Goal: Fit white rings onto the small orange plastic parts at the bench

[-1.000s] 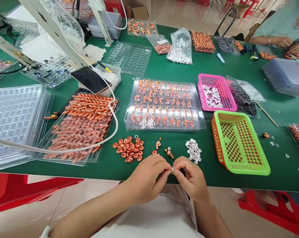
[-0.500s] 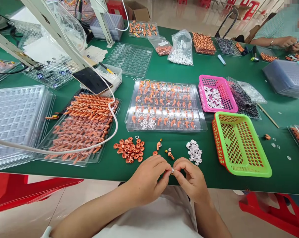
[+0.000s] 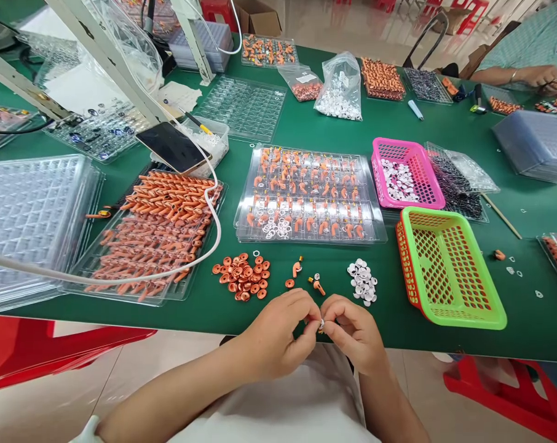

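Both of my hands are closed in a pinch at the near edge of the worktop (image 3: 205, 311): my left hand (image 3: 283, 335) and right hand (image 3: 356, 335) grip one small whitish piece (image 3: 322, 324) between their fingertips, which partly hide it. Just beyond them lie two orange hooked parts (image 3: 297, 269) with yellow ends, near a lone orange cap (image 3: 289, 283). To the left is a heap of similar caps (image 3: 242, 277); to the right, a pile of white discs (image 3: 362, 282). Farther off, a clear tray (image 3: 315, 237) carries rows of orange parts, with a green basket (image 3: 465, 322) and a pink basket (image 3: 419, 167) to its right.
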The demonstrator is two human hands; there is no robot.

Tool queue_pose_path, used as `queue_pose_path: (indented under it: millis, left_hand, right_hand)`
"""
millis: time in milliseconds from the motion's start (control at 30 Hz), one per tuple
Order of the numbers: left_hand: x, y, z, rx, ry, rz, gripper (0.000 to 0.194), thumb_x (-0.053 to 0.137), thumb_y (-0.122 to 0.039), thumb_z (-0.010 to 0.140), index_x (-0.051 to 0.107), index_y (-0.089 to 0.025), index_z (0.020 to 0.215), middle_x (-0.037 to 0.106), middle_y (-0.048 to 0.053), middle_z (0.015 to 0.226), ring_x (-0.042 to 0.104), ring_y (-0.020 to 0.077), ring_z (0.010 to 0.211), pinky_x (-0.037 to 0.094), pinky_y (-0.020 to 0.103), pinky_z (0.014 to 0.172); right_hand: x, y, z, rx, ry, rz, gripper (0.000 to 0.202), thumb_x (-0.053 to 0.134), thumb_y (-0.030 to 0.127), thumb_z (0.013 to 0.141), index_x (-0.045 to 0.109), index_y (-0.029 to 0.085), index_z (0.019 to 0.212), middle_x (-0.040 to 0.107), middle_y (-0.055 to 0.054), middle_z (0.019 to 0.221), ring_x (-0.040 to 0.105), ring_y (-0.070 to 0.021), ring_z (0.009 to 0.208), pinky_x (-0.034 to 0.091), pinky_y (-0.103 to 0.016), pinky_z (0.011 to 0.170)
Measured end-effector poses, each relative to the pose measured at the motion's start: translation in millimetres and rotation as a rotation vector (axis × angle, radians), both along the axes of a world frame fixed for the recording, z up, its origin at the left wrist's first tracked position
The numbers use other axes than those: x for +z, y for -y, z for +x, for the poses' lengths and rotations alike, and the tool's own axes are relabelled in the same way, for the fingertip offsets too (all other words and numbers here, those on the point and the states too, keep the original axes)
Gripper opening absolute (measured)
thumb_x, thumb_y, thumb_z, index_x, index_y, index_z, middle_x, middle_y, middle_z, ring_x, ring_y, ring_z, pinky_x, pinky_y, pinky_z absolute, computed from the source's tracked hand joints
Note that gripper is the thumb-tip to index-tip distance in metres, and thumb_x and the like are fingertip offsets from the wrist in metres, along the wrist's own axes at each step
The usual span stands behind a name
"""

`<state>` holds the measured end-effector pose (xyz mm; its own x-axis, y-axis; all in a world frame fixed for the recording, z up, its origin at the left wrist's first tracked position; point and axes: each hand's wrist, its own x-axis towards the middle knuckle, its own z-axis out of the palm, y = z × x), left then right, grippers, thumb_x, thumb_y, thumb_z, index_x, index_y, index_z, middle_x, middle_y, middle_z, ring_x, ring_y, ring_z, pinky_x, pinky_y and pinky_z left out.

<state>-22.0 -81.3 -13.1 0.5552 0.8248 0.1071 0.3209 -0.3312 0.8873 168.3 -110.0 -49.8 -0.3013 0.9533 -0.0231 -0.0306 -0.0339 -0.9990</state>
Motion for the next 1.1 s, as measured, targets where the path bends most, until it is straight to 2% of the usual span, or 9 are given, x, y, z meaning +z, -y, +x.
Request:
queue_pose_path:
  millis: [233,367,467,567,667,767,900,1000,1100]
  left_hand:
    - [-3.7,2,1,0.035,0.038,-0.114,0.010,0.050,-0.010,0.084,0.050,-0.019,0.079,0.055,0.000,0.075,0.052,0.0135,0.070,0.042,0.025,0.063]
    - [-5.2,1,0,0.092,0.033,-0.029,0.011,0.050,-0.009,0.081,0.049,-0.019,0.078,0.055,0.000,0.072,0.053,0.0136,0.068,0.042,0.026,0.063]
    - [2.4,-8,-9,0.161,-0.006,0.070,0.011,0.048,-0.008,0.081,0.048,-0.019,0.077,0.056,0.001,0.072,0.054,0.0138,0.069,0.044,0.026,0.063]
    - [19.8,-26,-25,0.256,-0.084,0.221,0.012,0.047,-0.010,0.084,0.051,-0.019,0.078,0.058,0.002,0.074,0.055,0.0136,0.069,0.045,0.026,0.063]
    - [33.6,-61,-38,0.346,-0.207,0.446,0.011,0.048,-0.012,0.086,0.052,-0.019,0.079,0.059,0.003,0.076,0.057,0.0153,0.073,0.046,0.028,0.066]
    - [30.7,-109,-42,0.361,-0.439,0.588,0.010,0.048,-0.013,0.086,0.057,-0.017,0.082,0.063,0.007,0.082,0.059,0.0193,0.079,0.048,0.032,0.071]
    - [16.6,-159,-45,0.194,-0.626,0.580,0.014,0.054,-0.006,0.077,0.065,-0.015,0.078,0.068,0.007,0.076,0.063,0.0219,0.075,0.048,0.033,0.068]
    - [19.2,-165,-50,0.172,-0.637,0.580,0.019,0.053,-0.005,0.079,0.069,-0.015,0.084,0.071,0.009,0.082,0.066,0.0233,0.079,0.050,0.035,0.073]
    - [32.6,-145,-51,0.196,-0.560,0.534,0.022,0.049,-0.014,0.091,0.070,-0.015,0.099,0.073,0.009,0.091,0.067,0.0234,0.088,0.051,0.036,0.078]
  right_hand:
    - [-6.2,2,-4,-0.009,-0.211,-0.127,0.017,0.067,0.032,0.087,0.060,0.020,0.078,0.059,-0.004,0.079,0.055,-0.0180,0.075,0.045,-0.031,0.066]
    - [-9.1,5,-3,0.013,-0.357,-0.173,0.014,0.068,0.029,0.086,0.062,0.020,0.077,0.058,-0.004,0.077,0.053,-0.0176,0.072,0.041,-0.030,0.063]
    - [-11.1,9,5,0.039,-0.428,-0.185,0.016,0.067,0.033,0.086,0.062,0.021,0.077,0.056,-0.004,0.074,0.050,-0.0176,0.067,0.037,-0.030,0.060]
    - [-11.0,13,16,0.058,-0.438,-0.170,0.015,0.064,0.034,0.088,0.062,0.022,0.079,0.055,-0.005,0.072,0.049,-0.0189,0.067,0.035,-0.032,0.060]
    - [-8.5,14,18,0.042,-0.424,-0.146,0.012,0.061,0.032,0.089,0.062,0.023,0.081,0.055,-0.005,0.073,0.048,-0.0189,0.066,0.035,-0.032,0.059]
    - [-7.0,13,11,0.055,-0.407,-0.136,0.013,0.063,0.032,0.088,0.061,0.022,0.080,0.056,-0.005,0.074,0.049,-0.0180,0.066,0.036,-0.031,0.057]
    - [-6.9,14,8,0.098,-0.314,-0.114,0.014,0.063,0.031,0.089,0.060,0.021,0.079,0.058,-0.005,0.079,0.053,-0.0174,0.069,0.040,-0.030,0.061]
    - [-8.0,18,17,0.082,-0.280,-0.092,0.014,0.061,0.030,0.090,0.061,0.021,0.079,0.059,-0.006,0.079,0.054,-0.0175,0.070,0.041,-0.029,0.062]
    - [-9.7,21,23,0.054,-0.280,-0.089,0.014,0.061,0.030,0.090,0.061,0.020,0.079,0.059,-0.006,0.079,0.054,-0.0177,0.069,0.042,-0.030,0.061]
